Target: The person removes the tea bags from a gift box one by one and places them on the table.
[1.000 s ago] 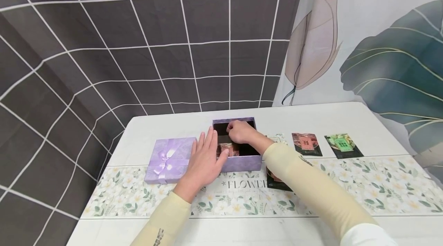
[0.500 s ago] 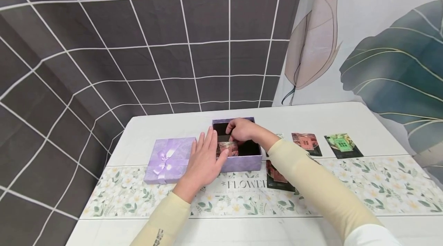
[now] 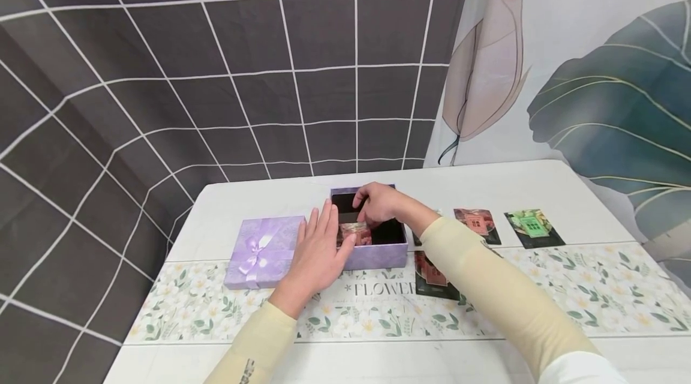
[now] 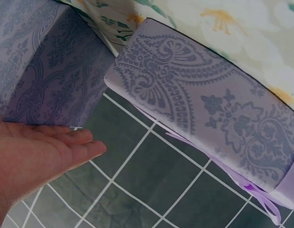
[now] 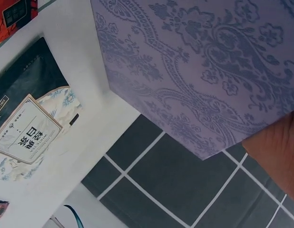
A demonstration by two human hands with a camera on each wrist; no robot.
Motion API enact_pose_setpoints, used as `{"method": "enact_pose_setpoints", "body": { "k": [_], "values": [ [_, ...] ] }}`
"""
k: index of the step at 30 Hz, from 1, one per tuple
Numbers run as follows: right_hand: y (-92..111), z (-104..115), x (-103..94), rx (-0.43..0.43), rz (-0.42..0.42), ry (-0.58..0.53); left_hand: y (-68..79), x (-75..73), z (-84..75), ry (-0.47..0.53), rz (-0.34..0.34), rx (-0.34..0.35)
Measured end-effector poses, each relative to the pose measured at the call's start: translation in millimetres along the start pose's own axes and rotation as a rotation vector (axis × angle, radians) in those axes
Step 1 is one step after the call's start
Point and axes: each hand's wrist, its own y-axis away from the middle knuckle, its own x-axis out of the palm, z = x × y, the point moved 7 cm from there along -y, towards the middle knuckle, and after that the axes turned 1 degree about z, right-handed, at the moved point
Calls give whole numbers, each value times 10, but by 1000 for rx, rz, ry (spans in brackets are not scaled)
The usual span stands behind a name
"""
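A purple patterned gift box (image 3: 376, 256) stands on the table with its dark interior facing up. Inside it, near the front left, lies a reddish-brown printed pouch (image 3: 355, 231). My left hand (image 3: 318, 246) rests flat against the box's left rim, its fingers straight; in the left wrist view that hand (image 4: 37, 152) touches the box's patterned side (image 4: 52, 66). My right hand (image 3: 380, 203) reaches down into the box from the right. Its fingers are bent with a gap between them, one fingertip by the pouch's far corner. In the right wrist view, the box wall hides its fingers.
Left of the box lies its purple lid (image 3: 264, 252) with a ribbon bow. To the right are a red pouch (image 3: 477, 223), a green pouch (image 3: 534, 227) and a dark red pouch (image 3: 434, 276). A white tea pouch (image 5: 30, 128) lies beside the box.
My right hand's fingers have loosened from a tighter curl inside the box, and its forearm has shifted slightly right. More of the pouch inside shows. My left hand has stayed in place.
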Motion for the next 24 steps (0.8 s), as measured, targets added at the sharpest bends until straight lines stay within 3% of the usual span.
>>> {"method": "enact_pose_setpoints", "body": {
  "k": [6,13,18,24],
  "values": [
    [107,10,-165,-61,-4,-163,1,3,-2,10,6,-6],
    [368,-95,-501,-137,-40,-410,13,-13,-13,24,17,-15],
    [568,-270,-748,-154,-61,-558,21,-5,-15,36,15,-12],
    [817,-583,-977,-113,-103,-672,16,10,-9,34,4,-7]
  ]
}}
